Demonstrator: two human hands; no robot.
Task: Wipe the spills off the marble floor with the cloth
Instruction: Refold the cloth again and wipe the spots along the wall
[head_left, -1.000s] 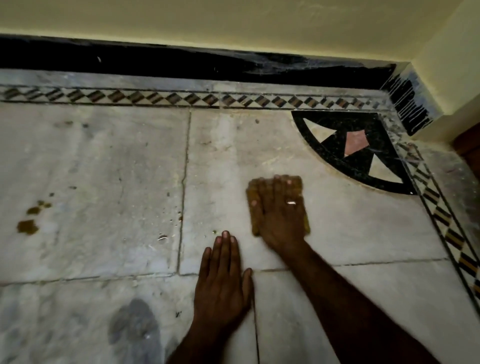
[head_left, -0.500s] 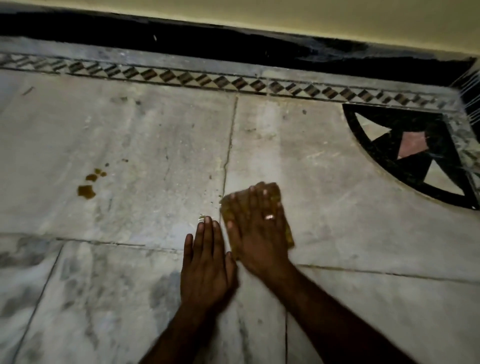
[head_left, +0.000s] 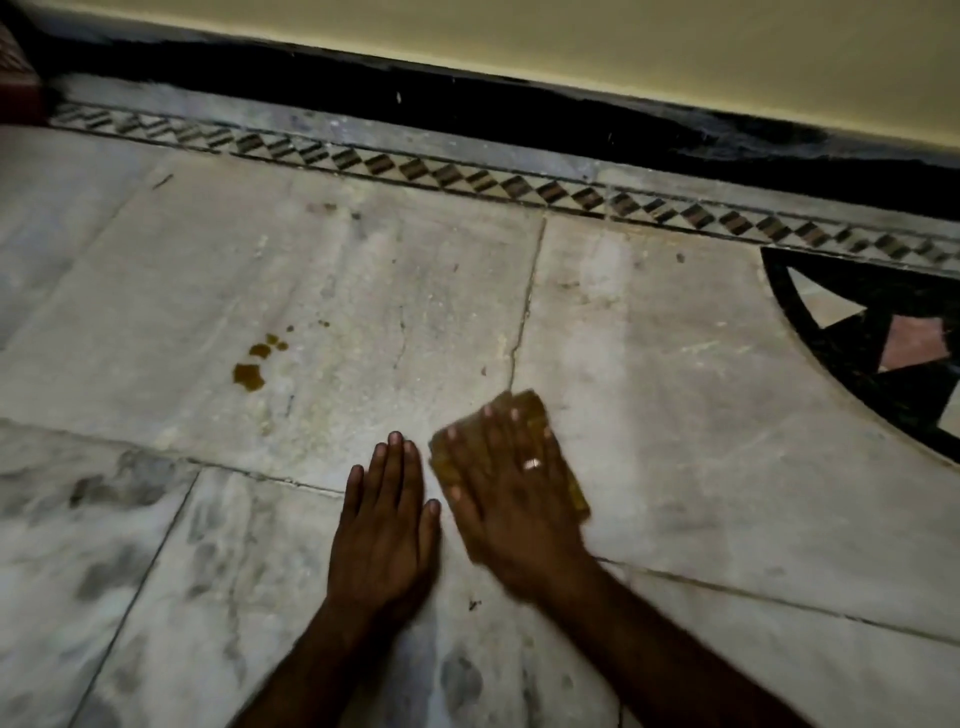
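The cloth (head_left: 525, 404) lies on the marble floor (head_left: 675, 415) under the right hand (head_left: 514, 493), pressed by flat fingers. The left hand (head_left: 384, 530) rests flat just beside it, holding nothing. Brown spills (head_left: 249, 374), well left of both hands, are not wiped yet.

Ochre cloth (head_left: 527, 404) flat on pale marble floor (head_left: 675, 415); brown spills (head_left: 248, 375) — small drops — to its left.

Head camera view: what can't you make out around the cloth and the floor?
All in the head view:
Cloth: mostly under the right hand and motion-blurred; fold unclear.
Floor beneath it: hidden by cloth.
Black corner inlay: cut by right edge.
Dark speck near bottom: too small.
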